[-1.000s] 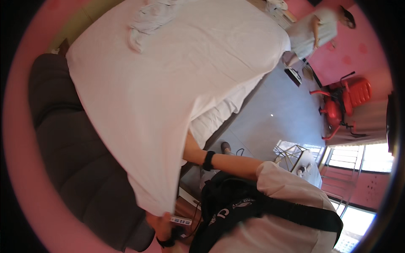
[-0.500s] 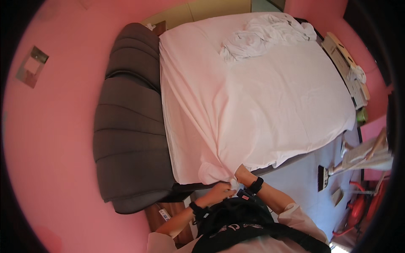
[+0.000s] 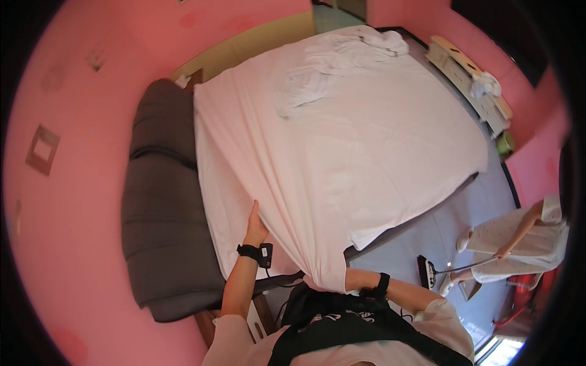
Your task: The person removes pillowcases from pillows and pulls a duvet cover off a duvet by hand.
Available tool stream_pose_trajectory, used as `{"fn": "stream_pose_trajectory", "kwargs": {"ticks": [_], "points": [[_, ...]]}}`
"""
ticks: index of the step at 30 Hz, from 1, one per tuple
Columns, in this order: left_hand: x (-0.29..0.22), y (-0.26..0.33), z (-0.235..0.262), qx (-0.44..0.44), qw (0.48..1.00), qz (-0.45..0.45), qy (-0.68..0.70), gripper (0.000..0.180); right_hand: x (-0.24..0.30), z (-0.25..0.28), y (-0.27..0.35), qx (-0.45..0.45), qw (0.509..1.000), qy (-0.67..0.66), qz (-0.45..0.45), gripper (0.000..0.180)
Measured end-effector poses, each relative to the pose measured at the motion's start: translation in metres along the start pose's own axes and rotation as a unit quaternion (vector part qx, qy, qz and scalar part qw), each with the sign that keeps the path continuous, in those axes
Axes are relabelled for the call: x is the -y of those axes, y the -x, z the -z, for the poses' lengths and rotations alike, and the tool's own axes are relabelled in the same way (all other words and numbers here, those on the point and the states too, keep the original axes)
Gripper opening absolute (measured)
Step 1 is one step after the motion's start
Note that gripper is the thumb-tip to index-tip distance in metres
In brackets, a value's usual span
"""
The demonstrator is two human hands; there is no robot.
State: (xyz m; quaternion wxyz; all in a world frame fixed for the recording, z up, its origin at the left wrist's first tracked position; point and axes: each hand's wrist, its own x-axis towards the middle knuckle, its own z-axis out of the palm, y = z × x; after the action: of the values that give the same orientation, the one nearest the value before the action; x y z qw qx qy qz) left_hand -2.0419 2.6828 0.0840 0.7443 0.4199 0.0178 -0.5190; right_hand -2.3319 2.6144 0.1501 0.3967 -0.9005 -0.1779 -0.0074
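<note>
The bed [image 3: 215, 177] takes up most of the room, and a white sheet [image 3: 397, 152] lies across nearly all of it, short only of a pale strip along the grey headboard [image 3: 168, 210]. Its long folds slant from the far head corner to the near edge, probably because the cloth is bunched there. Off the foot stands a co-worker [image 3: 513, 241], with a low white cabinet [image 3: 470, 85] beyond. On the sheet's far side sits a rumpled bundle [image 3: 348, 58]. The co-worker's broom [image 3: 426, 272] is held aslant, likely so its head meets the floor. A green bin [image 3: 505, 145] is tucked at the cabinet's end. Near me, the left hand [image 3: 256, 227] is unclenched, fingers straight beside the fold, perhaps to guide it. The right hand [image 3: 356, 279] is mostly lost in the gathered cloth; I can't tell whether it's clenched on it, though the converging folds hint so.
</note>
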Motion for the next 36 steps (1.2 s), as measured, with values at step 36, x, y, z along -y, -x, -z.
{"fn": "stream_pose_trajectory", "kwargs": {"ticks": [36], "points": [[0.278, -0.210, -0.322, 0.349, 0.649, -0.095, -0.669, 0.023, -0.170, 0.165, 0.300, -0.519, 0.776, -0.120, -0.338, 0.019]]}}
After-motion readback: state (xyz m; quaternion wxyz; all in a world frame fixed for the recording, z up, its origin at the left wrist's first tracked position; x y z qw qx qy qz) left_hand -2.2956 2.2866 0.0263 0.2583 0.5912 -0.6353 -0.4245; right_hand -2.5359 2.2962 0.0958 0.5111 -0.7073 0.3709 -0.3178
